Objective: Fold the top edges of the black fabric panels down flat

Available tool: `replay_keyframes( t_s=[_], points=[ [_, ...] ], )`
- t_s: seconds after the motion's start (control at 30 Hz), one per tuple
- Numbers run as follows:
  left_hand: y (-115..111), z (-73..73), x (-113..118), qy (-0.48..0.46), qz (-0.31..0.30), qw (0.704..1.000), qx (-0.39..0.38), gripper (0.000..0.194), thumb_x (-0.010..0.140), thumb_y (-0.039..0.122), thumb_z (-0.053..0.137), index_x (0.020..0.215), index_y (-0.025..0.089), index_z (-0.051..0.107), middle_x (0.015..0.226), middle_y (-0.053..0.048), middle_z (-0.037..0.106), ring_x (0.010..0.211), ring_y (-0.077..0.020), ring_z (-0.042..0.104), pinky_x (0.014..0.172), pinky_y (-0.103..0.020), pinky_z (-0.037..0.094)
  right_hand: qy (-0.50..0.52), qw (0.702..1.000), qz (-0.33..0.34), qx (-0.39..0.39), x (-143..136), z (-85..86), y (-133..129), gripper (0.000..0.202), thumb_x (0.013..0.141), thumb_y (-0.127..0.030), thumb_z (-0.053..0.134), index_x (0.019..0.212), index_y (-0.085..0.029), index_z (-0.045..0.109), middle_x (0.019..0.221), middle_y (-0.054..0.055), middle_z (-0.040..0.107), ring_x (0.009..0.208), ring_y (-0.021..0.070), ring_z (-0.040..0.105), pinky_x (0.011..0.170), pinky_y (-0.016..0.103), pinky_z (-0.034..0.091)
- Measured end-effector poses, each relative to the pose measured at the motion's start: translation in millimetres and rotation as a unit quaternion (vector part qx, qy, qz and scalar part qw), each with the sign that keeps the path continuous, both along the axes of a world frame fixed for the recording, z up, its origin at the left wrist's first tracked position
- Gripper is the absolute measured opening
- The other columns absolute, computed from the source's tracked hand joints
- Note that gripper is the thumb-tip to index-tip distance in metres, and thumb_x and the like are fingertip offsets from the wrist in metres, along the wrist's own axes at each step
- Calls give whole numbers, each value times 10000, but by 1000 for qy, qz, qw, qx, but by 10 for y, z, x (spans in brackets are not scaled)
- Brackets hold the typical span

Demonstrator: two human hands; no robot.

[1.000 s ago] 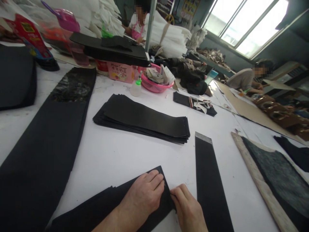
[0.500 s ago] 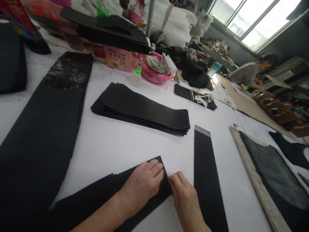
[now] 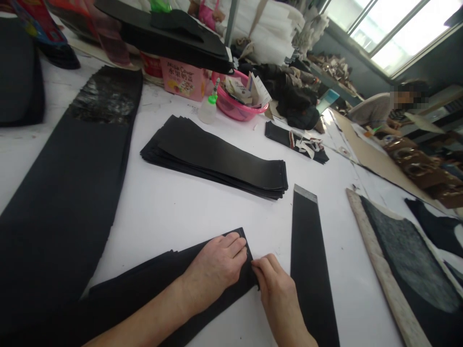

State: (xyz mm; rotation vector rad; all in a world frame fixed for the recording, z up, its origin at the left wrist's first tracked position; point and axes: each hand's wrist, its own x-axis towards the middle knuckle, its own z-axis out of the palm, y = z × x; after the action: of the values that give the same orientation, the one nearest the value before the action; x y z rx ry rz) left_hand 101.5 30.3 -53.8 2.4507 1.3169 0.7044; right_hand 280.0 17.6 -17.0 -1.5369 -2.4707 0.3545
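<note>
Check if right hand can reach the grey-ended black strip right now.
Likely yes: the strip lies beside the right hand, nothing visible between, though that hand is at the black piece's edge.

On the pink box point(image 3: 183, 80) we can read "Milk Cover" with the Chinese characters 水果奶盖 beneath it (the smaller marks there escape us), while the small dark print point(image 3: 195, 110) on the white surface point(image 3: 144, 212), beside the green-capped bottle point(image 3: 207, 113), is too tiny to make out.
</note>
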Motion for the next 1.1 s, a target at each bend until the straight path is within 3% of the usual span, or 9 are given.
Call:
replay_keyframes(
  t_s=[0.13, 0.27, 0.43, 0.53, 0.7, 0.8, 0.9, 1.0, 1.1],
  points=[
    [-2, 3, -1, -2, -5, 1000, 8, 204, 837, 126, 571, 1034, 160, 609, 1151, -62, 620, 1107, -253, 539, 860, -380, 509, -20, 1000, 11, -11, 129, 23, -113, 317, 996, -171, 323, 797, -199, 569, 708, 12, 532, 546, 117, 545, 516, 202, 417],
    [-6, 16, -6, -5, -3, 1000, 1, 188, 864, 126, 537, 1035, 162, 605, 1146, -60, 614, 1106, -244, 537, 879, -382, 503, -19, 997, 7, -71, 225, 104, -132, 261, 976, -171, 381, 819, -211, 585, 747, 11, 568, 566, 119, 575, 537, 199, 445],
    [-14, -10, 4, -9, -8, 1000, -2, 192, 865, 124, 529, 1039, 163, 600, 1145, -59, 607, 1117, -248, 529, 903, -392, 490, 26, 996, -25, -80, 100, 164, 55, 163, 949, -160, 448, 920, -214, 598, 825, 17, 588, 651, 137, 600, 613, 225, 466],
    [-14, -38, 11, -14, -1, 1000, 8, 206, 853, 111, 527, 1039, 160, 600, 1144, -56, 609, 1120, -245, 528, 899, -384, 491, 37, 996, -17, -82, 9, 131, 150, 185, 950, -142, 442, 887, -208, 602, 817, 18, 574, 672, 139, 589, 629, 231, 453],
    [-4, -48, 11, -16, 1, 1000, 9, 195, 838, 119, 545, 1016, 166, 607, 1158, -58, 608, 1113, -244, 530, 879, -377, 496, -6, 993, 6, -121, 68, 98, 76, 249, 954, -102, 401, 840, -186, 607, 788, 22, 544, 629, 128, 548, 590, 222, 428],
    [-3, -31, 7, -12, 3, 1000, 3, 186, 835, 121, 554, 1006, 168, 610, 1156, -67, 607, 1106, -249, 532, 868, -381, 497, -37, 984, 10, -176, 203, 181, 2, 236, 943, -107, 436, 827, -187, 625, 785, 16, 547, 599, 118, 541, 562, 214, 416],
    [-6, -15, 4, -8, -1, 1000, 3, 181, 835, 116, 559, 1002, 167, 610, 1140, -71, 609, 1093, -249, 537, 860, -381, 496, -7, 971, 2, -239, 312, 347, 24, 167, 909, -128, 532, 810, -209, 640, 790, -2, 584, 629, 115, 574, 586, 201, 426],
    [-10, -7, 3, -3, -1, 1000, 12, 173, 843, 112, 550, 997, 165, 608, 1131, -67, 611, 1092, -247, 538, 868, -382, 492, 51, 977, -32, -206, 295, 475, 129, 107, 901, -160, 568, 849, -220, 640, 808, -5, 605, 700, 127, 596, 641, 204, 440],
    [-7, -4, 2, -1, 1, 1000, 7, 173, 854, 126, 547, 1013, 165, 605, 1121, -60, 611, 1092, -242, 536, 883, -384, 487, 64, 982, -34, -174, 160, 428, 238, 117, 912, -155, 547, 876, -217, 640, 830, 4, 602, 725, 138, 591, 662, 224, 441]
  ],
)
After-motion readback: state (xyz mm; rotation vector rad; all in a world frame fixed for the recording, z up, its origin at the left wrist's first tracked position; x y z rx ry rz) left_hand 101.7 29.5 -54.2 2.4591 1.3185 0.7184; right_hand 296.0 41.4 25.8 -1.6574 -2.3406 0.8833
